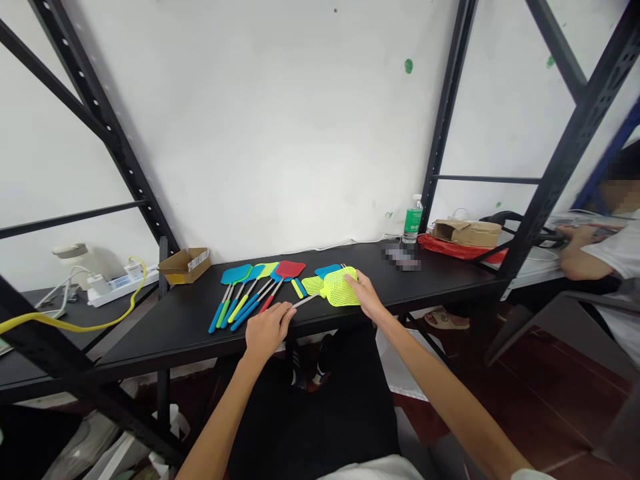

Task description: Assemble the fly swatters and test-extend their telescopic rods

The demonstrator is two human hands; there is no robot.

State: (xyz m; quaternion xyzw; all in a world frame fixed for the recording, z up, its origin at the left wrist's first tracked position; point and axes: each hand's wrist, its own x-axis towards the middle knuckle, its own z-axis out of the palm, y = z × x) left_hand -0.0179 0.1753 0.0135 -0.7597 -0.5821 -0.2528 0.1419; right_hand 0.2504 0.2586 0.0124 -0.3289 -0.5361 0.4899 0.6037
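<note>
A yellow-green fly swatter (341, 288) is held between my two hands above the front of the black table. My left hand (267, 327) is closed around its thin metal rod. At the other end, my right hand (366, 297) grips the right edge of the perforated head. Beneath and behind it lie another yellow-green swatter head (313, 286), a blue one (327, 271) partly hidden, and a loose pair of handles (299, 288). Left of these, several assembled swatters lie in a row, among them a red one (290, 269) and a blue one (233, 275).
The black table (185, 320) stands against a white wall between dark metal posts. An open cardboard box (185, 267) is on its left, a water bottle (413, 220) at the back right. Farther right lies a carton (467, 233) on red plastic. A person (610, 260) sits there.
</note>
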